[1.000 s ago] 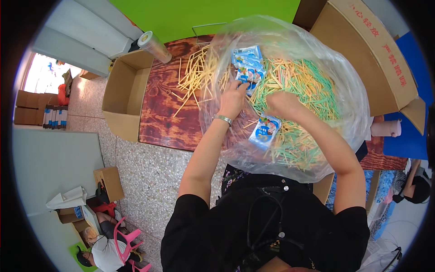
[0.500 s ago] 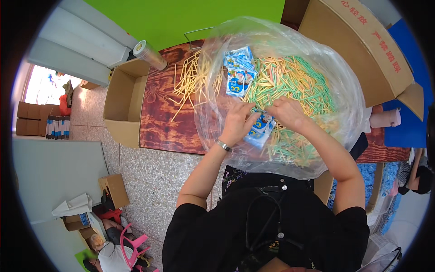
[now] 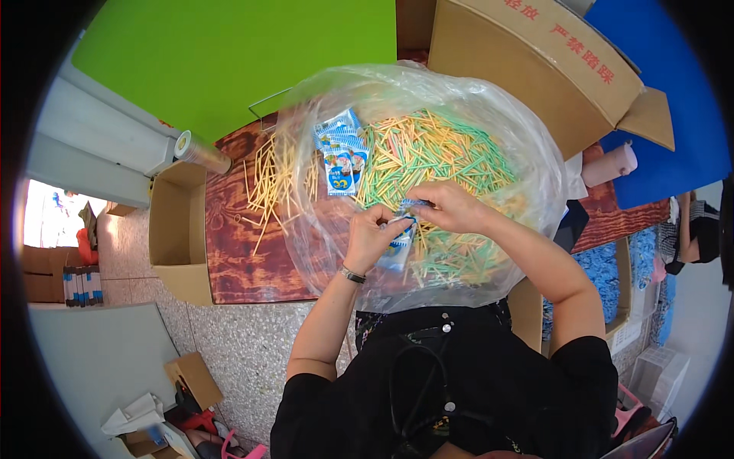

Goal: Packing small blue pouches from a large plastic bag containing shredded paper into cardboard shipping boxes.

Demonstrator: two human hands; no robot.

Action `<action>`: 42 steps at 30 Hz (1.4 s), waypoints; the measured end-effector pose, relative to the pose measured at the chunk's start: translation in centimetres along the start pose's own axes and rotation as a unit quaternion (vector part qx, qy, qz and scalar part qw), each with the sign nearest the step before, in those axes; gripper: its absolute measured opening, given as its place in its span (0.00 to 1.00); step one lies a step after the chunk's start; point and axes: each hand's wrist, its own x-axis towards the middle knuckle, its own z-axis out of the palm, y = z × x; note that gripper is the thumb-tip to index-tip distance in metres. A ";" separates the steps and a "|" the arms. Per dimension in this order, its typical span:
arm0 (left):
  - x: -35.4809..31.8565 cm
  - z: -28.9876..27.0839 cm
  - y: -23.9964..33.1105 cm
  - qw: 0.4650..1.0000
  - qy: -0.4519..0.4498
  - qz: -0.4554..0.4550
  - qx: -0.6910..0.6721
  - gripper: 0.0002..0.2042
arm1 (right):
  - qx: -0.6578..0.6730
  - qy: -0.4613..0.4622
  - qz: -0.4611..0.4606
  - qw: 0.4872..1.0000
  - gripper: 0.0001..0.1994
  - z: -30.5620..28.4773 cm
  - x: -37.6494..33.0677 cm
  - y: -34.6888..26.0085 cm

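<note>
Both hands are together over a large clear plastic bag (image 3: 535,115), opened out on the table and full of thin green, yellow and pink sticks (image 3: 440,153). My left hand (image 3: 373,239) is closed, its thumb and fingers pinching the left side of a small blue and white packet (image 3: 399,239). At the packet's upper end, my right hand (image 3: 449,206) pinches with bent fingers, hiding part of it. Farther back on the left, several similar blue packets (image 3: 342,170) lie overlapping on the bag beside the sticks.
Plain yellow sticks (image 3: 267,187) lie loose on the reddish wooden table (image 3: 237,252). A tall tube-shaped container (image 3: 205,153) and a cardboard box (image 3: 177,229) are on the left. Back right stands a large open carton (image 3: 527,69), with a pinkish cylinder (image 3: 612,166) nearby.
My hands have come closer together, and my right fingers now pinch the packet's upper end. The whole view has shifted, so table and bag appear lower and farther left.
</note>
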 end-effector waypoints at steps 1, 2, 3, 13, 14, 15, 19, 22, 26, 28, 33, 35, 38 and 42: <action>0.2 0.4 -0.2 1.000 0.000 0.001 -0.001 0.11 | 0.006 -0.006 -0.009 1.000 0.07 -0.3 -0.2 0.0; 0.3 0.8 -0.7 1.000 0.017 0.009 -0.014 0.12 | 0.005 -0.007 -0.009 1.000 0.07 -0.9 -0.3 0.0; 0.3 1.0 -0.9 0.999 0.033 0.017 -0.026 0.14 | 0.078 -0.004 0.034 0.996 0.08 -1.8 -0.4 0.2; 0.5 1.5 -1.7 0.993 0.055 0.007 -0.105 0.16 | -0.323 -0.011 0.240 0.915 0.19 -10.8 -0.4 15.9; 0.4 1.4 -1.3 0.993 0.053 0.006 -0.102 0.16 | -0.351 -0.007 0.223 0.910 0.21 -10.6 -0.1 16.0; 0.3 1.3 -1.0 0.994 0.050 0.005 -0.100 0.16 | -0.351 -0.007 0.221 0.910 0.21 -10.5 0.3 16.0; 0.1 0.7 -0.5 0.994 0.055 0.004 -0.091 0.15 | -0.339 -0.001 0.219 0.915 0.24 -10.1 1.3 16.7; -0.1 0.3 -0.6 0.995 0.064 0.021 -0.075 0.16 | -0.312 0.045 0.204 0.927 0.25 -9.5 1.3 17.2; 0.7 1.1 -1.0 0.995 0.056 0.030 -0.081 0.15 | -0.332 0.104 0.219 0.911 0.24 -9.6 -0.8 21.1; 0.3 0.7 -1.6 0.994 0.068 0.030 -0.078 0.15 | -0.314 0.090 0.246 0.913 0.24 -9.4 0.4 18.2; 0.2 0.5 -1.7 0.992 0.061 0.005 -0.113 0.14 | -0.304 0.050 0.281 0.909 0.23 -11.0 1.5 11.3; 0.1 0.4 -1.6 0.992 0.065 0.009 -0.110 0.14 | -0.313 -0.009 0.264 0.912 0.22 -11.3 1.8 9.5; -0.2 0.1 -2.1 0.992 0.072 0.019 -0.102 0.14 | -0.343 -0.023 0.254 0.904 0.21 -11.3 1.7 8.3; -0.1 -0.2 -1.0 0.994 0.067 0.040 -0.078 0.13 | 0.018 -0.112 0.432 0.895 0.18 -11.2 0.2 13.8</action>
